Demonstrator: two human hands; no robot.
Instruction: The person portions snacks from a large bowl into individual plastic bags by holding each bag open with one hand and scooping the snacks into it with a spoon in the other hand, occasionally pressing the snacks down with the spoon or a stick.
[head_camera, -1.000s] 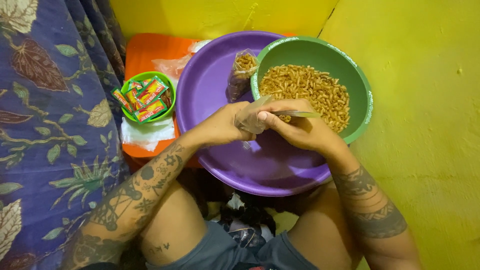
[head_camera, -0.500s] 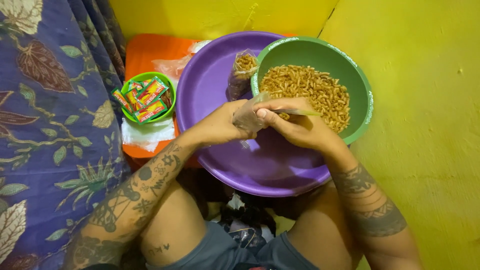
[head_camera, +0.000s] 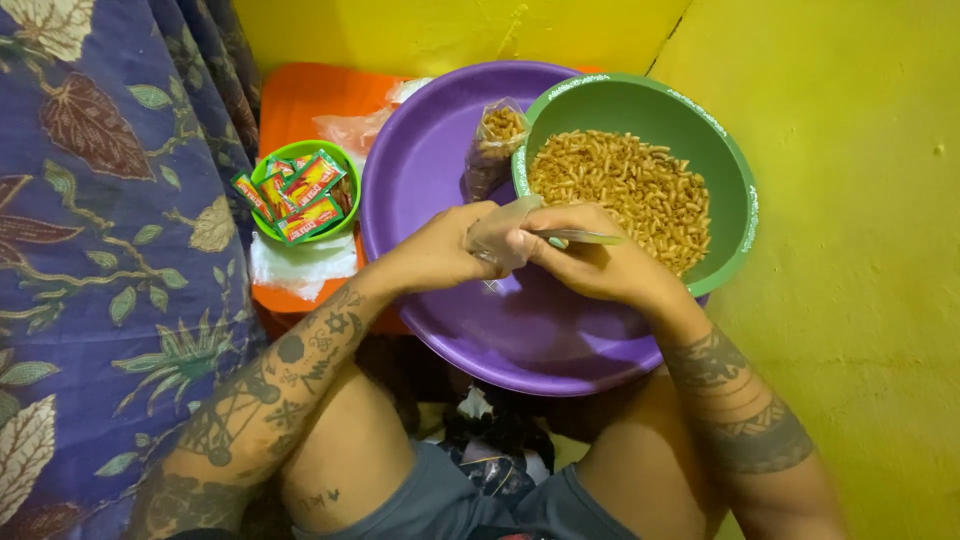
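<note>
My left hand (head_camera: 440, 248) and my right hand (head_camera: 590, 262) meet over a large purple basin (head_camera: 450, 330), both pinching a small clear plastic bag (head_camera: 497, 237). My right hand also grips a pale spoon (head_camera: 585, 238) whose end points toward a green bowl (head_camera: 735, 200). That bowl rests in the basin's right half and holds a heap of brown fried snack pieces (head_camera: 625, 190). A filled clear packet of the same snack (head_camera: 490, 145) lies in the basin just left of the green bowl.
A small green bowl (head_camera: 268, 165) with several red and green sachets sits on an orange stool (head_camera: 305, 100), with white plastic (head_camera: 300, 265) below it. A blue flowered cloth (head_camera: 100, 250) hangs at left. Yellow walls (head_camera: 850, 250) close in behind and right.
My hands have barely moved; the fingers shifted slightly on the small clear bag, which stays between them over the basin.
</note>
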